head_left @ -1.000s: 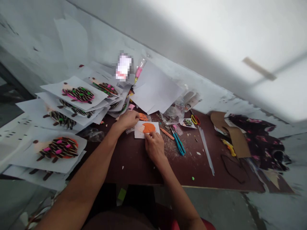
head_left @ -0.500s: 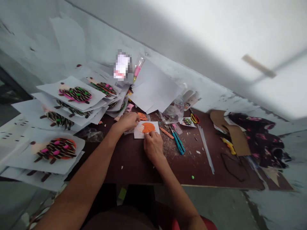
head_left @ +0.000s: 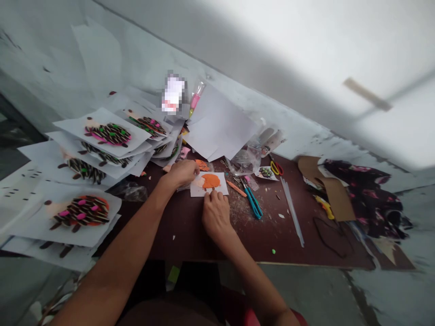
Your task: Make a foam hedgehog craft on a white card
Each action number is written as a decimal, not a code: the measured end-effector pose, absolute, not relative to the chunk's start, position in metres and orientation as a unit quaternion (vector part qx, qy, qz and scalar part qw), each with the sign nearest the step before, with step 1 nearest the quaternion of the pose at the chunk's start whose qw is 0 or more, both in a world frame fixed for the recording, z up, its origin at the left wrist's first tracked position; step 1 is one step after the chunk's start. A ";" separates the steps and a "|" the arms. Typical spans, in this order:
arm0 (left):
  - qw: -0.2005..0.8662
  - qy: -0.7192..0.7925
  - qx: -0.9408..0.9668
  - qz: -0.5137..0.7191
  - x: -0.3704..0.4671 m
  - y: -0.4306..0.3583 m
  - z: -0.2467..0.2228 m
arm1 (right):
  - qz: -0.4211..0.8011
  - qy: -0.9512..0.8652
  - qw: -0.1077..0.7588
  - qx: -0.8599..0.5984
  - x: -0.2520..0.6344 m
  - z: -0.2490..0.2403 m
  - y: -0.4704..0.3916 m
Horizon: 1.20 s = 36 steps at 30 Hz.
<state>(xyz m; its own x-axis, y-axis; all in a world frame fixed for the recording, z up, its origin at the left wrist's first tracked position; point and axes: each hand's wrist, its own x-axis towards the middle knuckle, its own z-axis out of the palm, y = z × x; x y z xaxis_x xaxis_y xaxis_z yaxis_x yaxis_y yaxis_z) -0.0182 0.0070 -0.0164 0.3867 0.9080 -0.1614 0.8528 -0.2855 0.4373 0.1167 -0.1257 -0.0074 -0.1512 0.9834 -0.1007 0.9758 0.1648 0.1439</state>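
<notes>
A small white card (head_left: 196,191) lies on the dark table, bearing an orange clay shape (head_left: 211,181) with a pale peach part at its left end. My left hand (head_left: 183,173) is at the card's upper left edge, its fingers bent together; what they hold, if anything, is hidden. My right hand (head_left: 216,210) rests at the card's lower edge with its fingertips on it, curled and close together. Nothing can be made out between them. Just behind the card sits more orange clay (head_left: 203,165).
Sheets with striped hedgehog figures (head_left: 108,133) are piled at the left. Blue-handled pliers (head_left: 253,203), an orange tool (head_left: 237,188), yellow-red scissors (head_left: 276,167) and glue sticks (head_left: 292,212) lie right. White paper (head_left: 220,122) and a plastic bag (head_left: 245,159) are behind.
My right hand has drawn back slightly toward the card's lower edge, uncovering more of the orange shape. My left hand has barely moved.
</notes>
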 end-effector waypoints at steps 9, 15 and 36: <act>0.231 0.535 0.812 0.046 -0.021 0.009 -0.014 | 0.006 0.757 0.068 0.650 0.125 -0.008 -0.123; 0.236 0.540 0.806 0.047 -0.020 0.009 -0.015 | -0.005 0.756 0.046 0.652 0.125 -0.013 -0.117; 0.238 0.542 0.805 0.042 -0.019 0.008 -0.013 | 0.018 0.758 0.018 0.652 0.133 -0.020 -0.123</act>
<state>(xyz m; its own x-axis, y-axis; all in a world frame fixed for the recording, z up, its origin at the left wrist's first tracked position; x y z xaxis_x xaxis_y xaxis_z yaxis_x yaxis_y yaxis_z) -0.0195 0.0083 -0.0133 0.4094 0.8923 -0.1902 0.8523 -0.2996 0.4288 0.1334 -0.1228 -0.0197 -0.1491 0.9888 -0.0040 0.9875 0.1491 0.0516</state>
